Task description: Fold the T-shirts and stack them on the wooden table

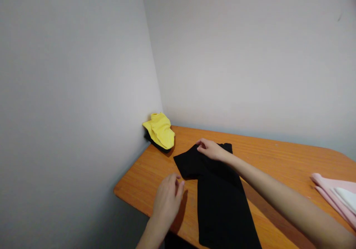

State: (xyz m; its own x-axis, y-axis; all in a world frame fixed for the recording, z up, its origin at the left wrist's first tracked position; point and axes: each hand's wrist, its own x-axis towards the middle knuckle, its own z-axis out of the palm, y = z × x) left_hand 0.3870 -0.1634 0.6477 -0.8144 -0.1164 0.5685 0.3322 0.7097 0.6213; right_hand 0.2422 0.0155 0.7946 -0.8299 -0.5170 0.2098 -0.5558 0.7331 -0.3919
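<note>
1. Two plain pale walls are being shown meeting in a corner behind the black garment (219, 201), which is being used here as the reference for every place.
2. A wooden table (278, 156) with an orange-brown grain is being covered in part by the black garment. The garment is being laid flat near the table's left end, its body running toward the viewer and past the near edge, with one short sleeve spread out to its left.
3. A folded pink cloth (330, 186) is being kept well to the right of the black garment, with a white cloth (347, 197) being carried on top of it.
4. A crumpled yellow cloth (160, 132) is being left near the garment's far left, in the wall corner, on top of something dark.
5. The right hand (211, 149) is being rested on the garment's far end, by the neckline. Its fingers are being held together and bent down onto the fabric; whether a fold is being pinched cannot be told.
6. The left hand (167, 199) is being held just left of the garment, below the sleeve, over bare wood. Its fingers are being kept loosely together and slightly curled, clamped on nothing, with the tips just beside the sleeve hem.
</note>
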